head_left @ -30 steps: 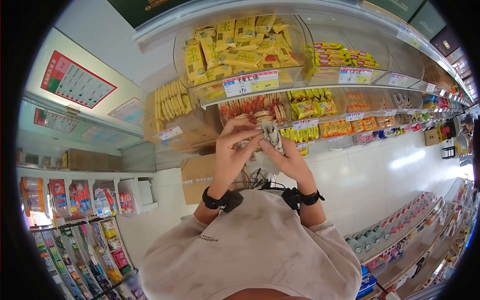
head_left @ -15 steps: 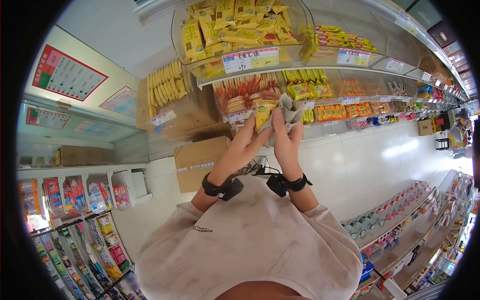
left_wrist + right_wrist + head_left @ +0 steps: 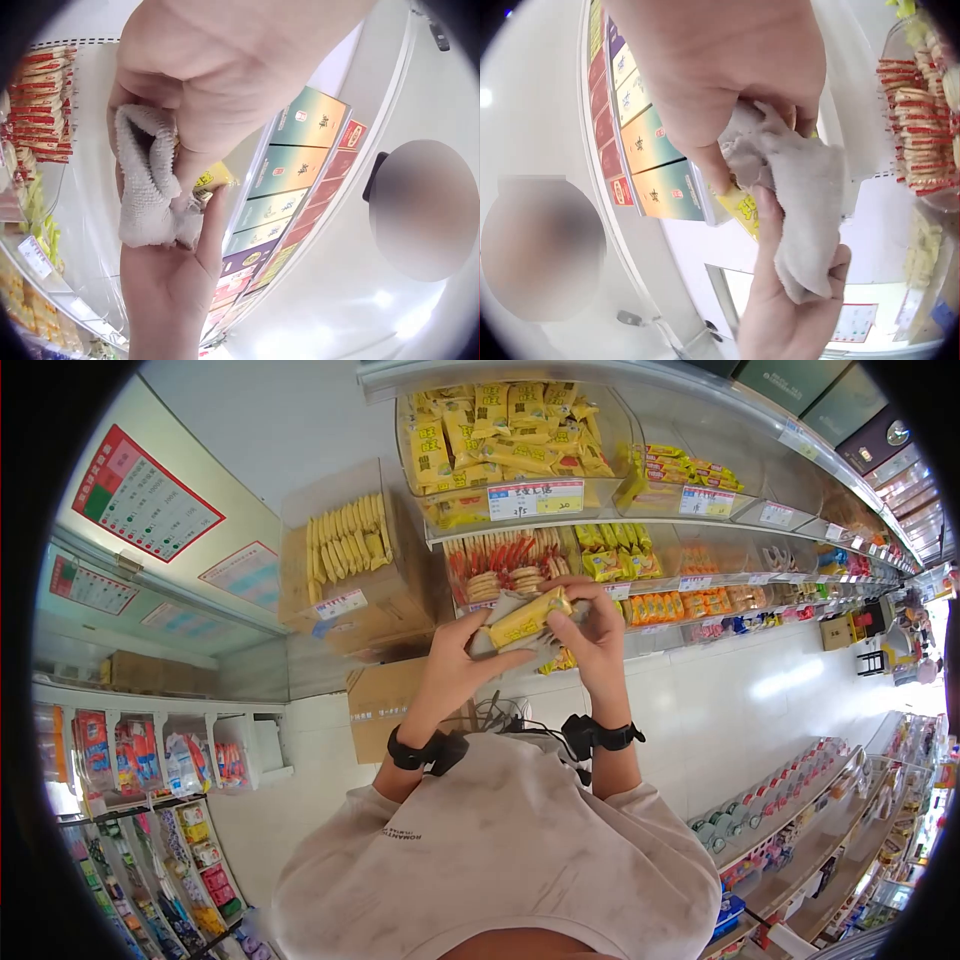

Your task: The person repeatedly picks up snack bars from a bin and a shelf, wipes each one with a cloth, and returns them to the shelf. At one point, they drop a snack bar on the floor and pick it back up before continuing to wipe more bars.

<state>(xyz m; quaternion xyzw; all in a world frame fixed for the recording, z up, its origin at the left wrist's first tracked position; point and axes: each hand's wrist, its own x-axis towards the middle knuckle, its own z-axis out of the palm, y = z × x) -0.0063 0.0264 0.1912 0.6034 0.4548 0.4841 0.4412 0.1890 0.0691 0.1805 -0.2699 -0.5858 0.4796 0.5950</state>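
Note:
A yellow snack packet point(image 3: 530, 618) lies at a slant across both hands in the head view, with a grey cloth point(image 3: 482, 647) under and around it. My left hand point(image 3: 458, 655) holds the packet's left end through the cloth, its thumb along the lower edge. At the other end, my right hand point(image 3: 592, 632) pinches the packet, thumb on top and fingers bent behind. The left wrist view shows the ribbed cloth point(image 3: 142, 214) folded between the hands. In the right wrist view, the cloth point(image 3: 810, 199) hides most of the packet point(image 3: 744, 211).
Just beyond the hands is a bin of red-and-cream wrapped snacks point(image 3: 515, 555). Above it stands a clear bin of yellow packets point(image 3: 500, 445). A carton of upright yellow packets point(image 3: 350, 545) is at left, a cardboard box point(image 3: 375, 705) below. Shelves run off to the right.
The yellow packet, not visible at first, then upright by the left hand, now lies slantwise across both hands. The right hand has moved from the cloth onto the packet's end.

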